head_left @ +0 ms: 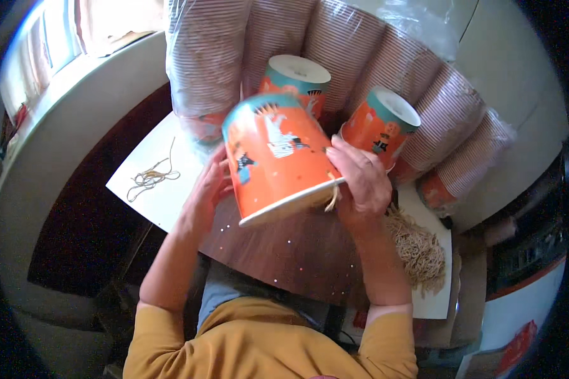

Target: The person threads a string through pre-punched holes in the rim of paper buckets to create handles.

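Observation:
A large orange paper bucket (278,164) with a teal band and printed figures is held up between my hands. It is tilted, with its white rim down and toward me. My left hand (210,183) presses against its left side, the fingers partly hidden behind it. My right hand (362,175) grips the right side close to the rim. A short beige string (332,197) hangs at the rim beside my right fingers. Behind stand two similar buckets turned bottom up, one at centre (297,81) and one to the right (380,123).
Tall plastic-wrapped stacks of paper buckets (208,57) line the table's back. A heap of beige strings (417,249) lies at right, and a loose tangle of cord (152,178) at left. Small white specks dot the brown tabletop (265,252). A curved wall (101,79) bounds the left.

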The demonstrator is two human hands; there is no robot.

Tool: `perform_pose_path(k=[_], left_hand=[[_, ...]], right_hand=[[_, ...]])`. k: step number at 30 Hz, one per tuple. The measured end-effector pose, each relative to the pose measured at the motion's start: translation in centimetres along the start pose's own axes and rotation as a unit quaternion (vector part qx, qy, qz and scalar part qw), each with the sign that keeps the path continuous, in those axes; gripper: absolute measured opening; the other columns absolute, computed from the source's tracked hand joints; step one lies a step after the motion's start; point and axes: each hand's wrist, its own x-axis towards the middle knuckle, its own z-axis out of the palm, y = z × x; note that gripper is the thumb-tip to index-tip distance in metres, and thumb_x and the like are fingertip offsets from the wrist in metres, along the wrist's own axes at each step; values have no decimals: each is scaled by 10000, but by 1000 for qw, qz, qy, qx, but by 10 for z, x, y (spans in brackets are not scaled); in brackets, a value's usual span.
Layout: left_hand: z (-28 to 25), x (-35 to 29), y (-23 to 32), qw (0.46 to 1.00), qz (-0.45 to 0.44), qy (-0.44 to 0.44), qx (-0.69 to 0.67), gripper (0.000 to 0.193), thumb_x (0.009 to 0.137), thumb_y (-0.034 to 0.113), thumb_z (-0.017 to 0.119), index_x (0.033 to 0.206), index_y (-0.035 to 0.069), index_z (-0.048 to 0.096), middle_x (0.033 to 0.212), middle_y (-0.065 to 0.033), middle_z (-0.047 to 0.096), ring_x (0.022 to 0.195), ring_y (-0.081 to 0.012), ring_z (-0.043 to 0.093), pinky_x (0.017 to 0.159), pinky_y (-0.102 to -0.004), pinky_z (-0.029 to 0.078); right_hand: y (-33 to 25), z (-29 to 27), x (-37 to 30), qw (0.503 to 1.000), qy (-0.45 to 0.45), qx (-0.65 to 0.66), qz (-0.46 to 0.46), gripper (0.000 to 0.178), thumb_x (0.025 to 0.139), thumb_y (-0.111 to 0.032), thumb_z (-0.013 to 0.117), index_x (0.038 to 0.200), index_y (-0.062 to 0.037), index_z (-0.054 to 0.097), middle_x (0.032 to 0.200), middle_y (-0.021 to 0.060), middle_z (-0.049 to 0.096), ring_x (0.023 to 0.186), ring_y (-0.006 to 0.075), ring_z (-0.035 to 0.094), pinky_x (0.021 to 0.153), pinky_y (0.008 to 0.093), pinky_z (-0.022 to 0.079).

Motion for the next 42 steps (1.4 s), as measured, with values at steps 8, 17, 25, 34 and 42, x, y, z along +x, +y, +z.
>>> perform_pose_path(k=[8, 17, 25, 34, 42], left_hand=[[24, 133, 88, 912, 397, -36, 96, 1128, 663, 242, 850, 1483, 66, 96, 1414, -201, 354, 1285, -274, 396, 1056, -392, 359], [28, 206, -6, 847, 404, 51, 343, 1172, 564, 347, 846, 1427, -67, 170, 1369, -280, 377, 1289, -357, 395, 1070, -399, 340], [21, 179, -45, 822, 318, 116, 457, 1110, 642, 397, 798, 1425, -74, 167, 1395, -283, 345, 1304, -389, 350, 1082, -425, 302], [108, 109, -75, 866, 304, -8, 398, 909, 696, 334, 786, 1379, -27, 308, 1321, -258, 443, 1238, -385, 425, 1033, -434, 365], [183, 149, -119, 896, 183, 21, 405, 1178, 537, 549, 801, 1400, -12, 228, 1358, -262, 392, 1249, -393, 412, 1036, -472, 338]], right_hand=[[48, 25, 80, 868, 14, 461, 183, 549, 830, -88, 505, 1361, -9, 391, 1371, 174, 453, 1239, 298, 461, 1063, 372, 331], [118, 99, 28, 814, -61, 460, 350, 546, 920, -174, 554, 1392, -3, 340, 1360, 146, 463, 1251, 237, 428, 1075, 345, 299], [72, 46, 5, 944, -177, -16, 276, 491, 799, -236, 696, 1176, 50, 562, 1128, 194, 622, 1039, 326, 593, 930, 394, 451], [131, -36, 6, 922, -115, -273, 249, 325, 688, -173, 773, 925, -19, 613, 918, 152, 638, 890, 319, 601, 808, 393, 464], [161, -27, 29, 942, -92, -142, 291, 290, 674, -152, 775, 879, 8, 648, 870, 159, 660, 811, 284, 644, 730, 358, 507]])
